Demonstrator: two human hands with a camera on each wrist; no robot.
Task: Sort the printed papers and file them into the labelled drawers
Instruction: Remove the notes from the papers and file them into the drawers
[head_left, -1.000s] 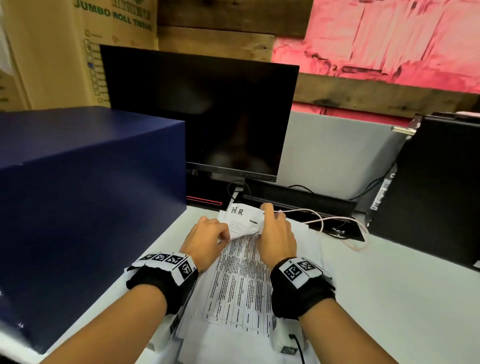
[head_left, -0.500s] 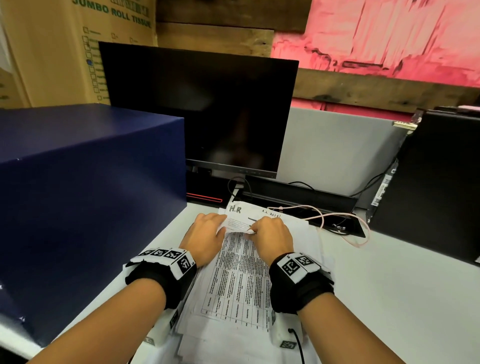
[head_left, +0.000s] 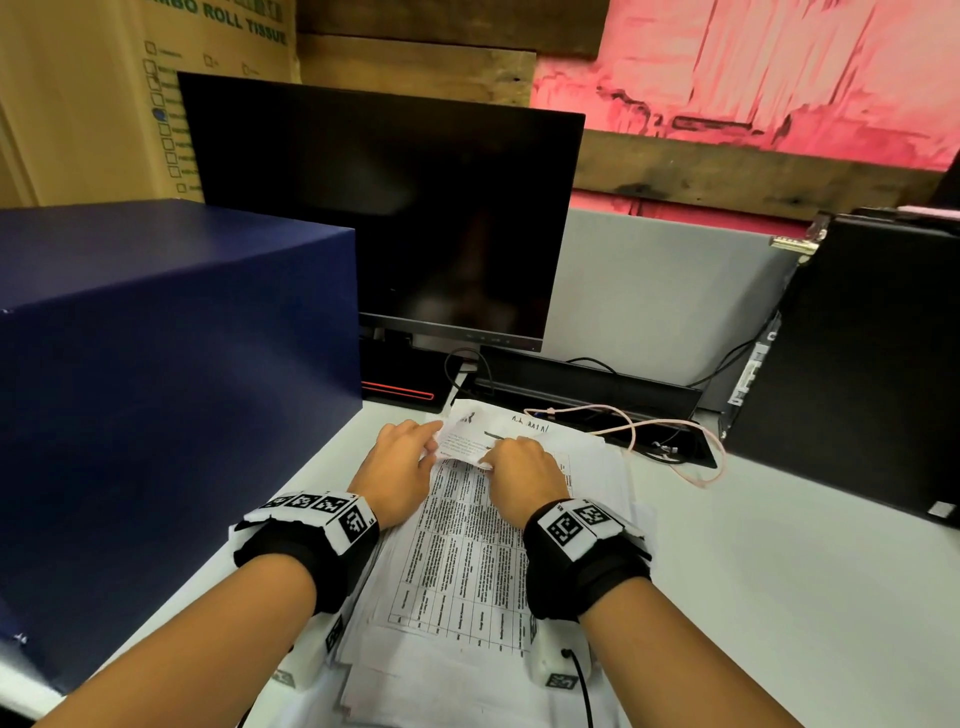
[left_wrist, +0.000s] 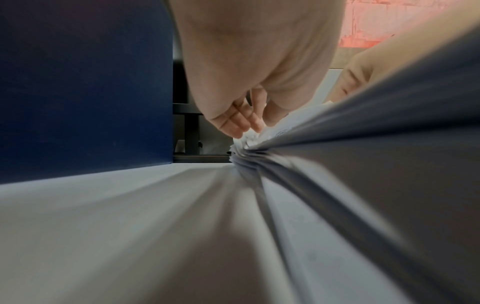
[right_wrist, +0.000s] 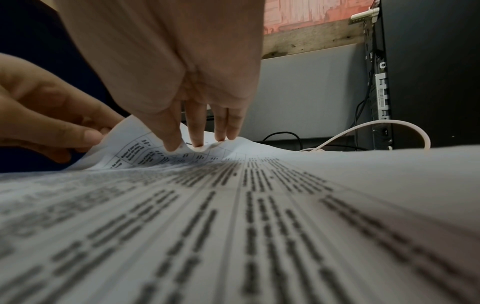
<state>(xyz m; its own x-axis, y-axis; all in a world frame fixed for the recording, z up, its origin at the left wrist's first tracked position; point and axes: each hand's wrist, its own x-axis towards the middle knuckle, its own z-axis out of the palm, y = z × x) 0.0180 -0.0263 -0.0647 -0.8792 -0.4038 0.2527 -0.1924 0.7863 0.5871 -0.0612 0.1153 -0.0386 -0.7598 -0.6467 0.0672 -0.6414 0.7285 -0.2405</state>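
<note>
From the head view, a stack of printed papers (head_left: 457, 561) lies on the white counter (head_left: 779, 597), between a dark blue box (head_left: 171, 374) and a black computer case (head_left: 872, 364), in front of a dark monitor (head_left: 384, 208). The left hand (head_left: 400, 467) pinches the top sheet's curled far corner; the right hand (head_left: 524, 467) rests beside it.

The left wrist view shows the left hand's fingers (left_wrist: 241, 121) curled round crumpled paper edges.

In the right wrist view, straight fingertips (right_wrist: 197, 142) of the right hand press the sheet down.
</note>
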